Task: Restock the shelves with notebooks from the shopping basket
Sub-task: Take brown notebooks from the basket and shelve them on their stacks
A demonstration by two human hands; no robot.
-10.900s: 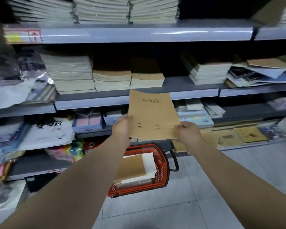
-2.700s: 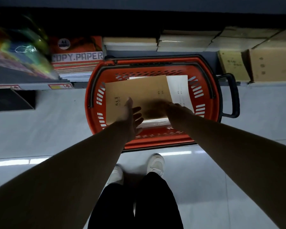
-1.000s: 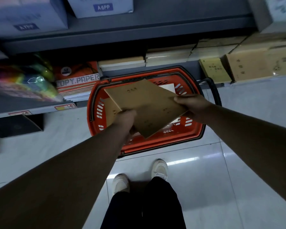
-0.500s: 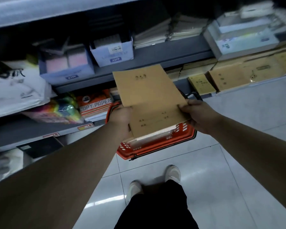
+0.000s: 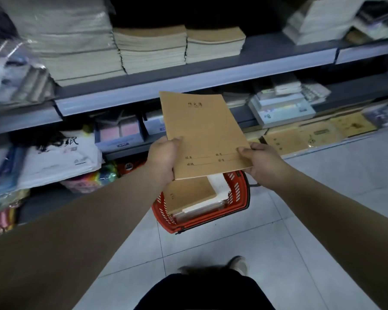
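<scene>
1. We are holding one brown notebook (image 5: 204, 135) in the air with two hands, in front of the grey shelf (image 5: 188, 82) and above the basket.
2. Our left hand (image 5: 164, 157) is pinching the notebook's lower left edge: the thumb is lying on the cover, and the other fingers are hiding behind it.
3. Our right hand (image 5: 262, 162) is pinching the lower right corner, thumb pressing on top and the remaining fingers curling underneath.
4. One red basket (image 5: 239, 191) is sitting on the tiled floor (image 5: 211, 242), just under the notebook, which is covering its far half.
5. Inside the basket we are seeing a brown-topped pile of notebooks (image 5: 188, 195) with a white-topped pile (image 5: 217, 186) beside it; how many lie in each we cannot tell.
6. On the shelf three stacks are standing side by side: a tall pale stack (image 5: 76, 41), a middle stack (image 5: 150, 48) and a shorter stack (image 5: 213, 43), the last two with brown covers on top.
7. Below the shelf a white bag (image 5: 61, 157) and one blue box (image 5: 119, 133) are sitting to the left of the notebook.
8. One pale shoe (image 5: 239, 264) is showing at the bottom.
</scene>
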